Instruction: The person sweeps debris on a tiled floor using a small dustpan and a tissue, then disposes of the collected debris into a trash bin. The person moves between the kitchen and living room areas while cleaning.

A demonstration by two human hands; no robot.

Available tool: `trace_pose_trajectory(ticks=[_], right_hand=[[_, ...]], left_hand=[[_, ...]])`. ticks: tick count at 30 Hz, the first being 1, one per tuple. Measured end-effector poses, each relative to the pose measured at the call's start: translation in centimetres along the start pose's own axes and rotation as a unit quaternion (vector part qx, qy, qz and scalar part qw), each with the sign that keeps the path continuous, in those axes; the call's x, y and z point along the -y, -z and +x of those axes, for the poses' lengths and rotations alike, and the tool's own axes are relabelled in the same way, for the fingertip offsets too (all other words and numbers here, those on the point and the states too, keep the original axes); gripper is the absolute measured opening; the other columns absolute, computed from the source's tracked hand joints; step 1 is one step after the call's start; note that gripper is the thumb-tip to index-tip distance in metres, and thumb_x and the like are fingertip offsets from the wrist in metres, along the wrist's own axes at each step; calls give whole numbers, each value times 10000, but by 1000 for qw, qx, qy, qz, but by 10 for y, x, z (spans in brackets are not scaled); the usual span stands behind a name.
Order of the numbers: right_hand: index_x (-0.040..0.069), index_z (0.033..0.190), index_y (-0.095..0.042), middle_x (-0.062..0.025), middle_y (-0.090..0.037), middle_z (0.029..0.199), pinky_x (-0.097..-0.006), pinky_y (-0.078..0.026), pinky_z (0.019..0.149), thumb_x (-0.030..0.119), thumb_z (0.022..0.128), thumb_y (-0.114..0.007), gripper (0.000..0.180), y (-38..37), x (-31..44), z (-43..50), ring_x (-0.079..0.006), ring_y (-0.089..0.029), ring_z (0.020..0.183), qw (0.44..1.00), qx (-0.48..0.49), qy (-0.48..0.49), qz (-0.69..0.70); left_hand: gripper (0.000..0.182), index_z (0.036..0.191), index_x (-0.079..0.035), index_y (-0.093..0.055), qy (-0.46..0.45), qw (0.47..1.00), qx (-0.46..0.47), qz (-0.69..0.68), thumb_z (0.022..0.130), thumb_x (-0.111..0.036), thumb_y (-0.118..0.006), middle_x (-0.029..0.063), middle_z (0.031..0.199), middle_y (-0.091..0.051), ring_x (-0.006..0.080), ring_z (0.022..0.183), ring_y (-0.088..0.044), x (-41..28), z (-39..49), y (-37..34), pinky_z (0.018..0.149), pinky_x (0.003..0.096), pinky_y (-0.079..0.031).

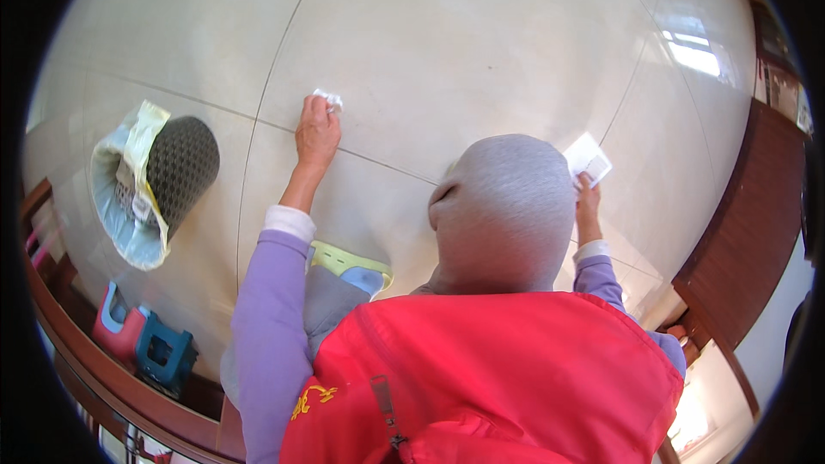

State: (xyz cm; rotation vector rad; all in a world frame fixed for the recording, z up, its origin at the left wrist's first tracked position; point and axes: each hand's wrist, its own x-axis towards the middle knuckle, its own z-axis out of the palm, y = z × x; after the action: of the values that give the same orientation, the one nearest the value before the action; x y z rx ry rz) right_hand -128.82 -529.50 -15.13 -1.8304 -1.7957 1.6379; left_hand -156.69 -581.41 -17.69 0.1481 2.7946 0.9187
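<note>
My left hand (pixel 318 132) pinches a crumpled white tissue (pixel 330 100) at or just above the glossy beige tile floor (pixel 412 32). Beyond my raised right knee, in grey trousers (pixel 506 206), my right hand (pixel 586 196) grips a flat white paper-like piece (pixel 588 158). Whether that is folded tissue or a packet, I cannot tell. The knee and a red vest (pixel 490 367) hide part of the right arm. A small dark speck (pixel 491 67) lies on the floor ahead of me.
To the left a dark mesh waste bin (pixel 184 167) with a pale liner bag (pixel 145 245) appears tilted by the lens. Pink (pixel 119 328) and teal (pixel 164 348) plastic stools sit by wooden furniture (pixel 129 393). A brown wooden furniture panel (pixel 728 225) bounds the right side.
</note>
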Motion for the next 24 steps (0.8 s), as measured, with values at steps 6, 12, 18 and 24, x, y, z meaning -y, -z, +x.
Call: trace_pose_trajectory(ticks=[6, 12, 18, 24], right_hand=[[51, 1170, -516, -95, -617, 1090, -287, -539, 691, 221, 898, -617, 336, -80, 9, 13, -190, -638, 890, 990, 125, 63, -8], [24, 1050, -553, -78, -661, 926, -239, -507, 560, 254, 890, -624, 289, -235, 76, -8, -140, -650, 714, 944, 275, 149, -106], [30, 1046, -555, -55, -656, 899, -243, -497, 542, 252, 891, -609, 277, -344, 94, -66, -108, -627, 662, 886, 379, 216, -157], [79, 1177, -517, -57, -636, 1029, -259, -492, 676, 374, 919, -587, 398, -241, 117, -17, -114, -618, 837, 923, 343, 174, -29]], left_hand=[[86, 884, -44, -490, 24, 999, -23, -33, 812, -69, -528, 122, 963, -531, 308, 794, -561, 10, 12, -1, 705, 401, -470], [96, 865, -29, -508, 64, 991, -77, -94, 814, -95, -556, 122, 908, -540, 271, 749, -554, 19, 18, 7, 697, 380, -466], [107, 865, -26, -525, 94, 987, -101, -82, 815, -110, -569, 116, 860, -554, 258, 746, -560, 21, 17, 20, 690, 373, -465], [129, 854, -22, -533, 124, 981, -114, -101, 807, -127, -590, 115, 804, -572, 257, 711, -564, 31, 22, 33, 666, 374, -463]])
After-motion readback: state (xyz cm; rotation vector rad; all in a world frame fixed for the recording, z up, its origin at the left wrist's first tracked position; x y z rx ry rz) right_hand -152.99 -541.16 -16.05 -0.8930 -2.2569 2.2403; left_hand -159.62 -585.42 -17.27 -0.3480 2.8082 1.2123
